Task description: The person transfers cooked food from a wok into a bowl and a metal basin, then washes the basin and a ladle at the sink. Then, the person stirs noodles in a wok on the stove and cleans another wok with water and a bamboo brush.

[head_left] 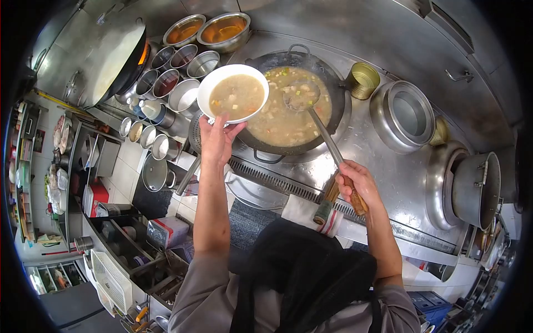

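Note:
My left hand (218,139) grips a white bowl (206,83) from below at its near rim, and thick pale soup (236,95) with small bits fills much of it. The bowl is held beside the left edge of a large dark wok (340,119), overlapping it in view. More of this soup, with green and orange pieces, lies in the wok. My right hand (358,182) is closed around the wooden handle of a long metal ladle (327,136). The ladle's head rests in the wok's soup, partly covered by it.
Metal bowls of orange liquid (223,28) and several seasoning containers (166,83) stand left of the wok. Another wok (119,61) is at far left. A gold tin (363,80) and metal pots (402,116) stand right. A white towel (311,213) lies at the stove's front edge.

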`<move>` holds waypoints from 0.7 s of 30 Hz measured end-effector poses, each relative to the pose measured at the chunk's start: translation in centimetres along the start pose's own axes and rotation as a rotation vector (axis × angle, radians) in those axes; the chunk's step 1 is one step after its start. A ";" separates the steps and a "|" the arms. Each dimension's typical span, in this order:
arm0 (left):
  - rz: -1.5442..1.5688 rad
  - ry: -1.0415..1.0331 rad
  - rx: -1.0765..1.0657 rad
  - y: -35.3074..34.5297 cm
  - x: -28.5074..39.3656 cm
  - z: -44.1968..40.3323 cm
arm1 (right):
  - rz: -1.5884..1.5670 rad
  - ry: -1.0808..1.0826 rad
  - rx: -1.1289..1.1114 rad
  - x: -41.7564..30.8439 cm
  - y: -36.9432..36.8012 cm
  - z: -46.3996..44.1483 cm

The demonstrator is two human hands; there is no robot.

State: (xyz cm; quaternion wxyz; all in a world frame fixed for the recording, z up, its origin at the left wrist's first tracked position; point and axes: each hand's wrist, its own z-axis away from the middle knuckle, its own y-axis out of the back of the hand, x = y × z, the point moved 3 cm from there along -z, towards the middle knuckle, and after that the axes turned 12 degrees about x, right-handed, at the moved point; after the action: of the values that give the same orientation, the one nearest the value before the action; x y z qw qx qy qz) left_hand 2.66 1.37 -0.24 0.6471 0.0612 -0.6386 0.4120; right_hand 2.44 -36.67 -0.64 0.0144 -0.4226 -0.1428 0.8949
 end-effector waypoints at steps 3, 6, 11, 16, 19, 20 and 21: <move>-0.018 -0.008 -0.003 0.3 0.5 -0.3 | 0.006 0.021 0.019 0.3 -0.7 -0.1; -0.007 -0.005 0.007 -0.1 -0.1 -0.1 | 0.002 0.029 0.033 -0.1 -0.3 0.1; -0.028 -0.040 0.040 -0.4 -0.9 0.5 | 0.002 0.049 0.048 -0.2 0.1 0.6; -0.014 0.015 0.040 -0.1 -3.0 0.3 | -0.026 0.046 0.068 -1.3 -0.3 2.1; 0.000 0.039 0.064 0.1 -4.5 0.1 | -0.045 0.042 0.088 -2.4 -0.6 3.3; 0.007 0.046 0.072 0.1 -5.0 0.2 | -0.049 0.042 0.095 -2.8 -0.7 3.8; 0.014 0.053 0.082 0.0 -5.4 0.2 | -0.058 0.047 0.087 -3.2 -0.7 4.1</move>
State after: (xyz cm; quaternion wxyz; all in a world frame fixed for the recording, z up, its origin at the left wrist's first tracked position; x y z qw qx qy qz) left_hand 3.32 -1.21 -4.92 0.6578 0.0724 -0.6044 0.4435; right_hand 1.29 -37.43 4.44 0.0621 -0.4382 -0.1157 0.8892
